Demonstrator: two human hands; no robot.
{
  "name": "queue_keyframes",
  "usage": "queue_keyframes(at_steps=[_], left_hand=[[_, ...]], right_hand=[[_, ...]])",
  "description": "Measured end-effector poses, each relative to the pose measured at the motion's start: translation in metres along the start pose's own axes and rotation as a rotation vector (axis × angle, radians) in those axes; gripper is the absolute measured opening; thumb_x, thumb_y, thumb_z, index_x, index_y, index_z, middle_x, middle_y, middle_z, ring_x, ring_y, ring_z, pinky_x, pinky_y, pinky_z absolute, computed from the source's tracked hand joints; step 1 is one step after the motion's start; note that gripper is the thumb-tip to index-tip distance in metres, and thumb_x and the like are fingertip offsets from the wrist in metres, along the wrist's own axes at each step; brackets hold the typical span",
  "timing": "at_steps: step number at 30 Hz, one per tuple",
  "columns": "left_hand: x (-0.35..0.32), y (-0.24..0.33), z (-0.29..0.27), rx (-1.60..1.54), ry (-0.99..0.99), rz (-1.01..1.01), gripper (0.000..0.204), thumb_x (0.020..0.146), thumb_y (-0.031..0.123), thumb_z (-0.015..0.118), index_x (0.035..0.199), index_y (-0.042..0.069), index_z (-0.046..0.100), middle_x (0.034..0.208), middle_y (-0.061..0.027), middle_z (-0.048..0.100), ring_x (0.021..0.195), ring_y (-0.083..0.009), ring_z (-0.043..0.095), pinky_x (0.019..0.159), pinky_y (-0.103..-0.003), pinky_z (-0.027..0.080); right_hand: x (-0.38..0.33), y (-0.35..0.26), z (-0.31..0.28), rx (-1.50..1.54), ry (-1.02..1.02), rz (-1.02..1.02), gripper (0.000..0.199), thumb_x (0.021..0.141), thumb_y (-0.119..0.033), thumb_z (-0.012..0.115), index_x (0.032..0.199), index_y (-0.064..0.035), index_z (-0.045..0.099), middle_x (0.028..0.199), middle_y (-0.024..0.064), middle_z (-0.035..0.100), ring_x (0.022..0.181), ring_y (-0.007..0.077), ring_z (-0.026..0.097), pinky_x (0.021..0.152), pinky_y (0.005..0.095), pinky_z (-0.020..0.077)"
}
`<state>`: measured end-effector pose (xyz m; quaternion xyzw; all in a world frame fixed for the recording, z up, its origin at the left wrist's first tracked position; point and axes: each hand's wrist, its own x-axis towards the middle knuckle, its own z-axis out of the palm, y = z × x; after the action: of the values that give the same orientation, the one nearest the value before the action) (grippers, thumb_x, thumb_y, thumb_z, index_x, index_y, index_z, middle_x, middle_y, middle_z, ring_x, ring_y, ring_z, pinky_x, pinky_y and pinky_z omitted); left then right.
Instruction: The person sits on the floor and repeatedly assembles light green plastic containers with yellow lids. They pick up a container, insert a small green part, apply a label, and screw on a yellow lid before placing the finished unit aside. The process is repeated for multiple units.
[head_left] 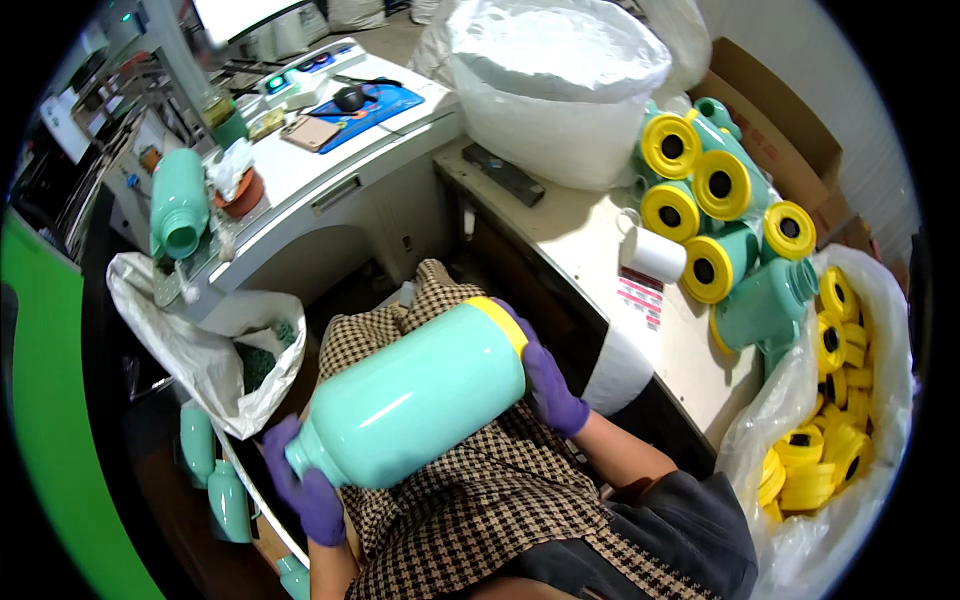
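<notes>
A large glossy mint-green plastic bottle [415,390] lies tilted across my lap, its neck to the lower left. My left hand [308,490], in a purple glove, grips it around the neck and shoulder. At the bottle's other end, my right hand [550,385], also gloved in purple, holds the edge of a yellow base cap [500,325] fitted there. The fingers of the right hand are partly hidden behind the bottle. Beneath lies a brown-and-black checked apron [470,500].
Several green bottles with yellow bases [722,185] are stacked on the right bench beside a label roll [652,255]. A bag of yellow caps [835,400] stands at right. One open-necked bottle [180,205] and a white sack [190,335] are at left. Behind is a big plastic bag [555,110].
</notes>
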<state>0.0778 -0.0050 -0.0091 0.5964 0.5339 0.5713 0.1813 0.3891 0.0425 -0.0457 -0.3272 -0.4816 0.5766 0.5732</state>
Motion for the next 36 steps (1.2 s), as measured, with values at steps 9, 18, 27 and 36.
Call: queue_keyframes(at_steps=[9, 18, 27, 36], left_hand=[[0.042, 0.047, 0.005, -0.041, 0.143, 0.109, 0.090, 0.092, 0.062, 0.055, 0.158, 0.007, 0.028, 0.157, -0.0188, 0.037, 0.141, -0.0356, 0.039, 0.114, -0.050, 0.037], [0.032, -0.030, 0.061, -0.303, -0.302, -0.153, 0.042, 0.093, 0.008, 0.050, 0.134, -0.003, 0.054, 0.124, -0.0096, 0.058, 0.106, -0.0190, 0.057, 0.094, -0.033, 0.048], [-0.021, -0.029, 0.024, -0.108, -0.063, -0.219, 0.017, 0.089, -0.002, 0.057, 0.104, -0.004, 0.065, 0.100, -0.0137, 0.061, 0.087, -0.0215, 0.062, 0.082, -0.033, 0.052], [-0.131, -0.147, -0.175, 0.355, 0.040, -0.358, 0.025, 0.098, 0.018, 0.063, 0.116, 0.001, 0.067, 0.104, -0.0126, 0.069, 0.096, -0.0251, 0.066, 0.086, -0.037, 0.053]], right_hand=[[-0.062, 0.011, 0.006, 0.558, -0.118, 0.512, 0.079, 0.101, -0.033, 0.064, 0.160, -0.0038, 0.022, 0.160, 0.0124, 0.035, 0.145, 0.0236, 0.037, 0.123, 0.0383, 0.0282], [0.045, -0.242, -0.221, 0.557, 0.364, -0.585, 0.052, 0.107, -0.040, 0.046, 0.147, -0.0069, 0.045, 0.143, 0.0104, 0.054, 0.132, 0.0246, 0.052, 0.115, 0.0440, 0.0397], [0.168, -0.290, -0.170, 0.304, 0.055, -0.583, 0.037, 0.104, -0.022, 0.052, 0.139, -0.0113, 0.056, 0.117, 0.0086, 0.066, 0.106, 0.0277, 0.065, 0.103, 0.0459, 0.0508], [0.001, -0.019, -0.011, -0.082, -0.185, -0.135, 0.036, 0.100, -0.019, 0.055, 0.132, -0.0032, 0.054, 0.096, 0.0085, 0.060, 0.084, 0.0199, 0.058, 0.079, 0.0343, 0.0535]])
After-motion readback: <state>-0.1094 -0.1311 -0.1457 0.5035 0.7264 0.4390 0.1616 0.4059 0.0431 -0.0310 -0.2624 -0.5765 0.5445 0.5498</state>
